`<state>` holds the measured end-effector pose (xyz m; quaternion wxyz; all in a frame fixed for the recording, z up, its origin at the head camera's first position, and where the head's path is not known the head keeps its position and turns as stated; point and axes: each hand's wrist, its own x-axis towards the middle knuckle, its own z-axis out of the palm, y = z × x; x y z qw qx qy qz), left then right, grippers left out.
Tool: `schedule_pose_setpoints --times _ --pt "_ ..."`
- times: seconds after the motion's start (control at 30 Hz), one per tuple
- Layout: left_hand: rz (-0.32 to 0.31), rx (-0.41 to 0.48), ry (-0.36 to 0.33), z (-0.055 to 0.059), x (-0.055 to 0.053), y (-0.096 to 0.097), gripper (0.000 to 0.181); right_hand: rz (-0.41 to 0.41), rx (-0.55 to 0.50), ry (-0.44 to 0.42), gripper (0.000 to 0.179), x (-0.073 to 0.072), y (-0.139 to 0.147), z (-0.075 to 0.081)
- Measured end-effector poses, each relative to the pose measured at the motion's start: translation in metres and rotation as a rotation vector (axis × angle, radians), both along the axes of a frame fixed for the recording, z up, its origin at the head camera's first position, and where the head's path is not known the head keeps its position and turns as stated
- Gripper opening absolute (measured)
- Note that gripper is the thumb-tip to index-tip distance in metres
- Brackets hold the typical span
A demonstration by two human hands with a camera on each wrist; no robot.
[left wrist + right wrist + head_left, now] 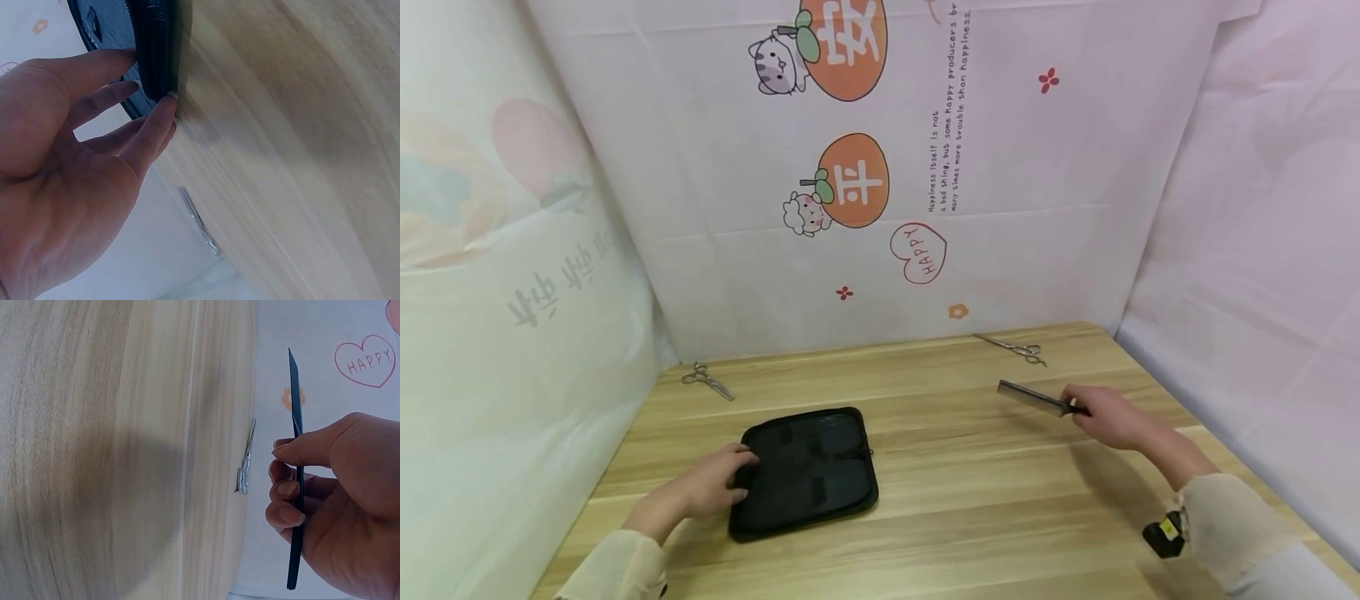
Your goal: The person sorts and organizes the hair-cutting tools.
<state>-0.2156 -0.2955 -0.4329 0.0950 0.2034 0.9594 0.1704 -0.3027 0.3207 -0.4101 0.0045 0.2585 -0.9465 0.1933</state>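
Observation:
In the head view a flat black zippered case (808,471) lies on the wooden table, left of the middle. My left hand (711,483) grips its left edge. The left wrist view shows the thumb on one face of the case (153,44) and fingertips along the edge of the left hand (81,137). Over the right side of the table, my right hand (1108,417) holds a black comb (1033,397) by its handle, teeth end pointing left. Thumb and curled fingers of the right hand (344,494) wrap the comb's handle (295,556), seen edge-on.
Silver thinning scissors (709,381) lie at the back left of the table (970,533). Another pair of hair scissors (1015,347) lies near the back right edge. White printed sheets (737,275) stand behind and on both sides.

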Motion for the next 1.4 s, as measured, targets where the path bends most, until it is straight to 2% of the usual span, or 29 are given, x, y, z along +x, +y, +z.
schedule_pose_setpoints --times 0.23,0.47,0.77,0.9,1.07,1.27,1.4 --pt "0.041 -0.003 -0.017 0.008 0.001 0.014 0.044 0.01 -0.009 -0.009 0.017 0.002 -0.004 0.004" --pt "0.043 -0.001 -0.028 0.01 -0.001 0.023 0.044 0.033 -0.012 -0.005 0.017 0.005 -0.01 0.009" --pt "0.021 0.005 -0.017 0.009 -0.006 0.035 0.043 0.056 -0.017 0.008 0.017 0.005 -0.018 0.006" --pt "0.02 0.018 -0.021 0.01 -0.009 0.041 0.043 0.071 -0.029 0.015 0.017 0.006 -0.023 0.008" --pt "0.028 0.023 -0.052 0.004 -0.013 0.046 0.044 0.098 -0.026 0.015 0.016 0.008 -0.03 0.006" --pt "-0.006 0.018 -0.025 0.001 -0.023 0.053 0.043 0.119 -0.022 0.039 0.016 0.006 -0.036 0.005" --pt "-0.01 0.001 -0.025 0.004 -0.03 0.056 0.043 0.126 -0.018 0.051 0.016 0.006 -0.041 0.008"
